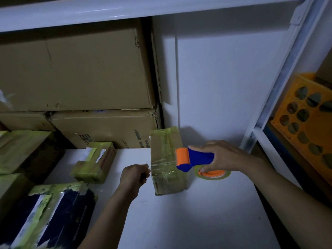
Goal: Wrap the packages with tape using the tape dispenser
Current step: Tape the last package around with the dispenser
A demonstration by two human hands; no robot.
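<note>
On the white worktop (179, 212), the left hand (134, 177) had its fingers curled at the package's left edge, seemingly pinching the free end of the clear tape (161, 165) stretched across its front. The package (167, 159) stood upright mid-worktop. It was small, stiff cardboard, probably light enough to tip or skid under a pull, and its taped faces looked slick, so bracing it by the bare corners seemed wise. Just right of it, the right hand (221, 157) gripped the tape dispenser (194, 158) by its blue handle. Stacked cartons (80, 69) stood behind.
</note>
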